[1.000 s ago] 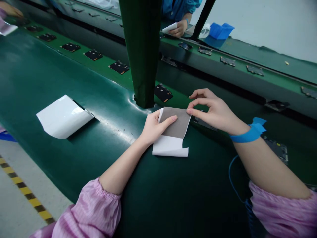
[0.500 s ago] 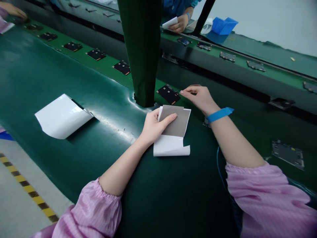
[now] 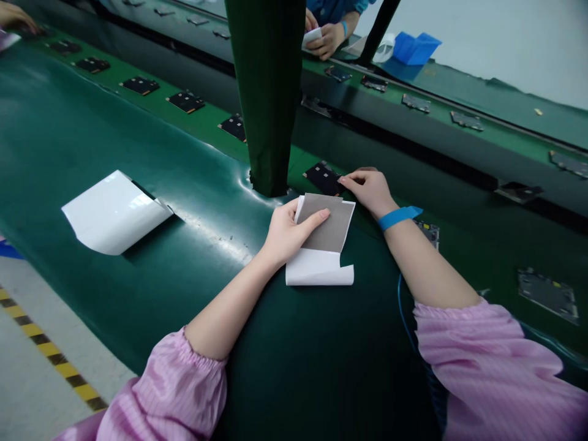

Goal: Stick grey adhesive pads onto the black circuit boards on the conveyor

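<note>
My left hand (image 3: 287, 236) is closed on a grey sheet (image 3: 324, 229) with white backing paper (image 3: 315, 269). The thumb lies across its face, and the backing hangs below with a curled lower edge. Just beyond the sheet lies a flat dark circuit board (image 3: 323, 176) with small pale squares on it. At that board's right corner my right hand (image 3: 370, 190) has thumb and forefinger pinched together. Anything between those fingertips is too small to make out. A blue band (image 3: 399, 218) circles my right wrist.
A green post (image 3: 269, 98) rises just behind the board. More circuit boards (image 3: 186, 101) lie in a row along the green strip. A curled white sheet (image 3: 114, 214) rests on the left of the mat. Across the line, a co-worker's hands (image 3: 326, 40) hold white paper near a blue bin (image 3: 417, 48).
The boards on the near strip have shifted right. My right hand has dropped slightly, its pinched fingers now at the board's corner. My left hand has barely moved.
</note>
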`<state>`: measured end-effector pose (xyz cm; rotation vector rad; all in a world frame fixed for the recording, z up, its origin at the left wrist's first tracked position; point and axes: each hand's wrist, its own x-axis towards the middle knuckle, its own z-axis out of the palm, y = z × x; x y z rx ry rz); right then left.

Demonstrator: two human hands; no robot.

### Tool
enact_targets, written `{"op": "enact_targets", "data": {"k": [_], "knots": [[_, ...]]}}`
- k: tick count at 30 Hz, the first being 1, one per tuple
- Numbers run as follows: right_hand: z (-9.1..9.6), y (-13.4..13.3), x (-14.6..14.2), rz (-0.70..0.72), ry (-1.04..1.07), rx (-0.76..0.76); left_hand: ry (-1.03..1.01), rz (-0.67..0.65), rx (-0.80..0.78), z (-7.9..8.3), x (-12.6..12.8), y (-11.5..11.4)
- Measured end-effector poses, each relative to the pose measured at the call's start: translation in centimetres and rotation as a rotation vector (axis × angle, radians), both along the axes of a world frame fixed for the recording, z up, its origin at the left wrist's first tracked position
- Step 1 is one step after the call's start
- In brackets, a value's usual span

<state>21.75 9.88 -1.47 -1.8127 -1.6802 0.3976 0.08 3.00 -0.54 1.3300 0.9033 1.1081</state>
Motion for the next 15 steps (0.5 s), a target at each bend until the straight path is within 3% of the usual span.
{"op": "enact_targets", "data": {"k": [9,15], "knots": [[-0.7,-1.1,1.1,-0.040,-0.136,0.054,0.013,0.006,0.007,0.2,-0.1,0.0],[-0.4,-1.9,3.0,-0.122,-0.051,-0.017,0.043,0.029,-0.002,0.3,0.0,-0.1]]}}
